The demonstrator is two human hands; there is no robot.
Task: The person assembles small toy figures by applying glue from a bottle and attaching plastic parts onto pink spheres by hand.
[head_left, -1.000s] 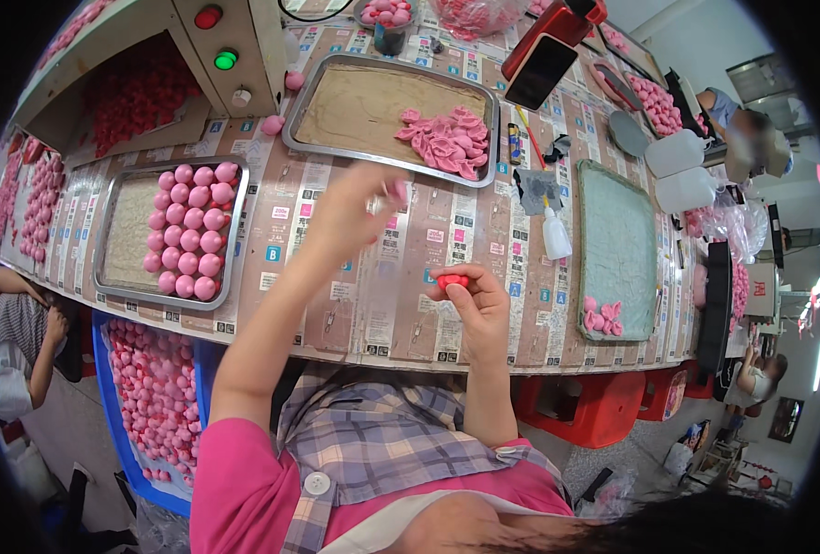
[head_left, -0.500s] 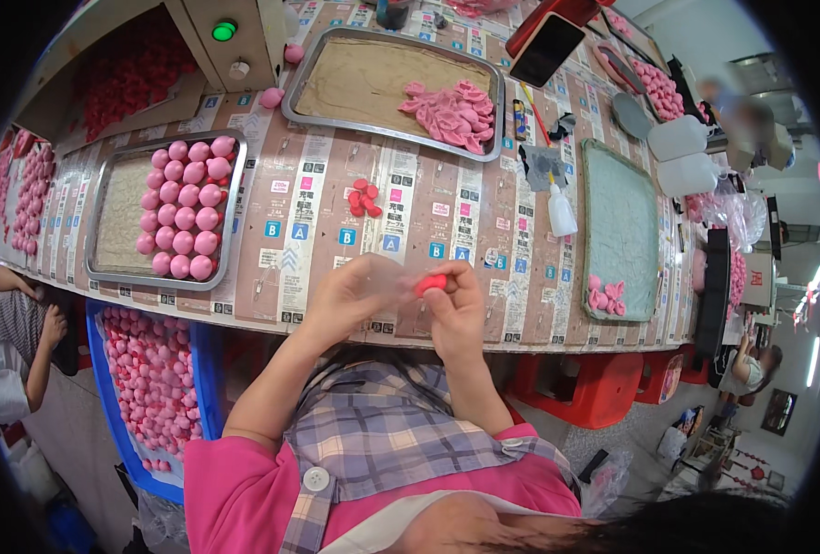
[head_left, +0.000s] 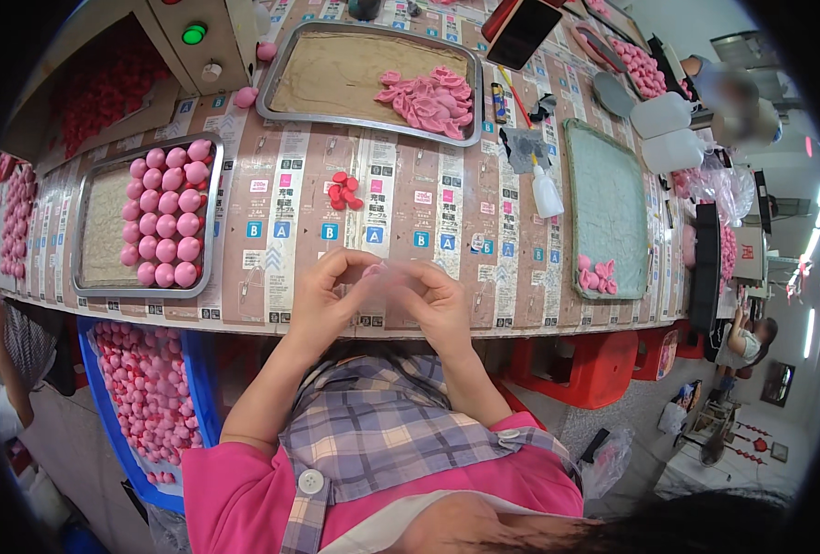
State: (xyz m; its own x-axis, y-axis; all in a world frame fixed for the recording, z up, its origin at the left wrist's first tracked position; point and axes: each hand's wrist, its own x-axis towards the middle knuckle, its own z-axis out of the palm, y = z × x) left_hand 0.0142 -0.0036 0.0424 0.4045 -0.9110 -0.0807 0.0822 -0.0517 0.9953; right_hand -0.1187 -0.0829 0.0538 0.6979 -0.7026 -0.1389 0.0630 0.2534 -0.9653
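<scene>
Over table edge [head_left: 244, 325], hands [head_left: 382, 294] pinching pink piece [head_left: 374, 271].

My desk [head_left: 401, 231] is covered with printed paper sheets, matt, with taped seams. The rectangular metal tray of round pink pieces [head_left: 142, 217] has a dull brushed rim and a rough tan liner; the pieces look smooth with a slight sheen. The large metal tray of flat pink pieces [head_left: 368, 69] has the same finish. The small red caps [head_left: 343, 191] look like glossy plastic. The grey-green flat tray [head_left: 613, 198] appears matt. The white squeeze bottle [head_left: 546, 194] is smooth, translucent plastic. My plaid apron [head_left: 382, 434] is woven cloth.
</scene>
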